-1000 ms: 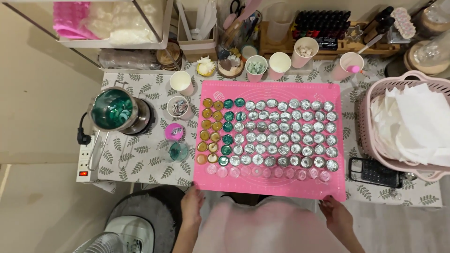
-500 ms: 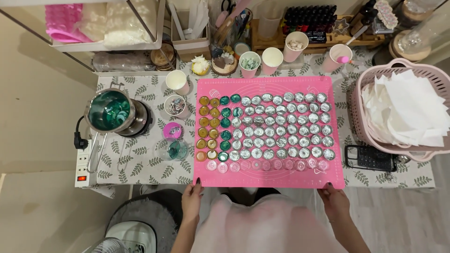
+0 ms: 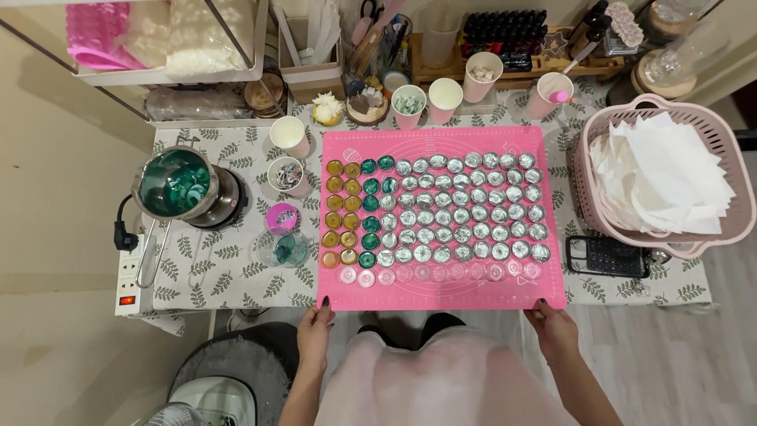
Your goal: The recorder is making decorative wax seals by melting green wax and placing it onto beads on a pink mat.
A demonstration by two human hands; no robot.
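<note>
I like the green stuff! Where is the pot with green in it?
In the head view, the metal pot sits at the table's left side, left of the pink mat, just above the power strip.

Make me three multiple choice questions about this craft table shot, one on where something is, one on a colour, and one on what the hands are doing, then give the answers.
1. Where does the basket of white paper sheets stand?
A. At the right end of the table
B. On the floor by the stool
C. On the pink mat

2. What colour is the liquid in the metal pot at the table's left end?
A. Red
B. Teal green
C. Yellow

3. What are the left hand and right hand doing?
A. Lifting the metal pot
B. Holding a paper cup each
C. Gripping the near corners of the pink mat

Answers: 1 A, the pink basket sits to the right of the mat. 2 B, the pot's contents show teal green. 3 C, each hand's fingers curl over a near corner of the mat, left hand at the left corner, right hand at the right.
</note>
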